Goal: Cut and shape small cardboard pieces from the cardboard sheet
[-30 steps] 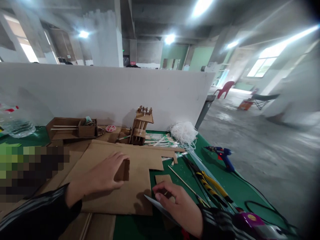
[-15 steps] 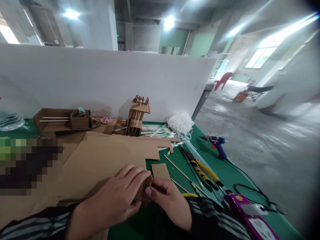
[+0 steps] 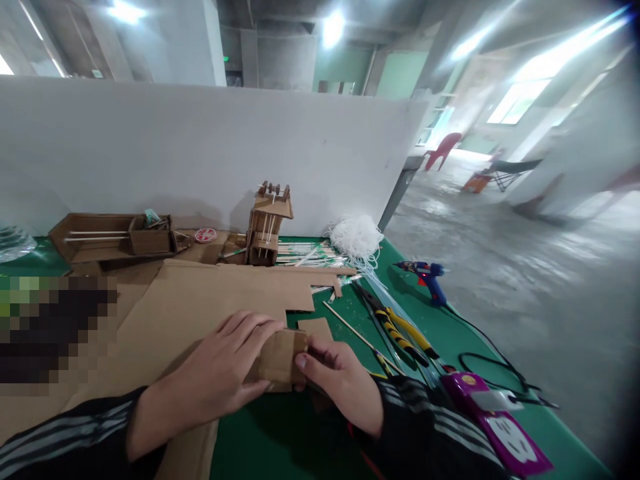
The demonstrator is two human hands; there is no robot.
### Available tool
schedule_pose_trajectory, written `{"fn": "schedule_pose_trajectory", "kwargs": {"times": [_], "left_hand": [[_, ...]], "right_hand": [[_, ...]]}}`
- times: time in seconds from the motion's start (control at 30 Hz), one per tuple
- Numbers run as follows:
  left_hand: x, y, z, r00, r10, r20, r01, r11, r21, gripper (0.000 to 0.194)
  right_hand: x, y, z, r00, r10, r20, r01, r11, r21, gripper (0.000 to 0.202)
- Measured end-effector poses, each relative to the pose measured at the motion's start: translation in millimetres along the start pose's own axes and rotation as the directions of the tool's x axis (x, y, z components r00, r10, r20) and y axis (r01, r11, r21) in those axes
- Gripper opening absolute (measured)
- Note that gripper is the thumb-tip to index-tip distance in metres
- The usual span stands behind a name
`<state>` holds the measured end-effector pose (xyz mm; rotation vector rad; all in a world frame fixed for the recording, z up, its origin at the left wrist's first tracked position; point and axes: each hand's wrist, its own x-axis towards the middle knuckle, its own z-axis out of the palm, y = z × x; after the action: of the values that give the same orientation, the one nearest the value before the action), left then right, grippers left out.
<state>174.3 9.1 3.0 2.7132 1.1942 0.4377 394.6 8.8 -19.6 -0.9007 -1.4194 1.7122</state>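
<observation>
Between my two hands is a small brown cardboard piece [image 3: 277, 357] with a folded or taped right end. My left hand [image 3: 215, 367] grips its left side, fingers over the top and thumb beneath. At its right end, my right hand [image 3: 343, 380] pinches the edge between thumb and fingers. Just behind the right hand lies a flat cardboard rectangle [image 3: 316, 327]. A large cardboard sheet [image 3: 215, 290] spreads under and beyond my left hand.
Right of my hands lie yellow-and-black pliers [image 3: 400, 330], a thin wooden stick [image 3: 350, 328], a blue glue gun [image 3: 427, 277] and a purple power strip [image 3: 495, 420]. Farther back stand a cardboard model [image 3: 270, 227], a cardboard box [image 3: 115, 237] and a white string heap [image 3: 356, 240].
The cardboard piece has turned so that its broad face shows, and my left hand has shifted left along it. The whole view has moved slightly.
</observation>
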Motion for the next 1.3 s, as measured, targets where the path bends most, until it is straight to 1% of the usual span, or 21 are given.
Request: {"fn": "schedule_pose_trajectory", "kwargs": {"times": [0.1, 0.2, 0.37, 0.57, 0.63, 0.7, 0.8, 0.87, 0.93, 1.0, 1.1, 1.2, 1.23, 1.3], "left_hand": [[0.0, -1.0, 2.9, 0.999, -0.042, -0.017, 0.041, 0.999, -0.012, 0.067], [-1.5, -3.0, 6.8, 0.997, -0.074, -0.013, 0.073, 0.997, -0.015, 0.070], [-3.7, -4.3, 13.5, 0.996, -0.089, -0.009, 0.089, 0.996, 0.000, 0.075], [-1.8, -3.6, 13.8, 0.994, -0.111, -0.008, 0.111, 0.994, -0.004, 0.071], [-1.1, -4.5, 13.2, 0.989, -0.144, -0.013, 0.144, 0.990, -0.012, 0.070], [-0.6, -5.8, 12.9, 0.982, -0.188, -0.004, 0.188, 0.982, -0.022, 0.068], [0.0, -7.2, 13.2, 0.965, -0.259, 0.041, 0.261, 0.964, -0.053, 0.067], [0.2, -7.6, 13.8, 0.953, -0.293, 0.073, 0.298, 0.951, -0.086, 0.067], [0.1, -7.7, 14.5, 0.947, -0.306, 0.096, 0.317, 0.939, -0.135, 0.067], [-0.1, -7.4, 14.7, 0.944, -0.315, 0.100, 0.329, 0.922, -0.206, 0.067], [0.4, -5.6, 13.9, 0.943, -0.308, 0.126, 0.332, 0.857, -0.393, 0.068], [1.8, -2.7, 13.4, 0.945, -0.263, 0.196, 0.328, 0.742, -0.585, 0.070], [2.2, -1.9, 13.8, 0.946, -0.246, 0.211, 0.324, 0.711, -0.623, 0.070], [2.5, -0.8, 15.4, 0.951, -0.219, 0.219, 0.310, 0.678, -0.666, 0.071]], "right_hand": [[0.5, 0.9, -1.2, 1.000, 0.002, -0.012, -0.002, 1.000, -0.012, 0.042], [0.8, 1.2, -1.6, 1.000, 0.015, -0.016, -0.015, 1.000, -0.015, 0.042], [1.3, 1.3, -1.5, 1.000, 0.021, 0.002, -0.021, 1.000, 0.002, 0.042], [2.6, 6.7, -3.3, 1.000, 0.020, 0.012, -0.021, 0.996, 0.084, 0.041], [2.1, 10.0, -3.3, 1.000, -0.006, 0.016, 0.004, 0.992, 0.123, 0.046], [0.5, 12.5, -1.8, 0.999, -0.048, 0.010, 0.046, 0.991, 0.125, 0.058], [-3.7, 14.1, 2.4, 0.997, -0.083, -0.006, 0.083, 0.996, 0.030, 0.076], [-6.7, 14.8, 4.6, 0.994, -0.106, -0.006, 0.106, 0.993, -0.060, 0.081], [-9.3, 16.0, 4.6, 0.989, -0.149, 0.000, 0.147, 0.974, -0.171, 0.079], [-11.2, 17.1, 2.1, 0.976, -0.217, 0.000, 0.205, 0.922, -0.329, 0.073], [-12.1, 17.7, -3.3, 0.942, -0.335, 0.016, 0.290, 0.788, -0.544, 0.059], [-10.8, 17.9, -7.1, 0.894, -0.442, 0.069, 0.386, 0.684, -0.619, 0.055], [-10.0, 18.2, -7.7, 0.879, -0.468, 0.088, 0.415, 0.661, -0.625, 0.055], [-8.6, 19.0, -8.2, 0.858, -0.499, 0.117, 0.450, 0.624, -0.638, 0.054]]}}
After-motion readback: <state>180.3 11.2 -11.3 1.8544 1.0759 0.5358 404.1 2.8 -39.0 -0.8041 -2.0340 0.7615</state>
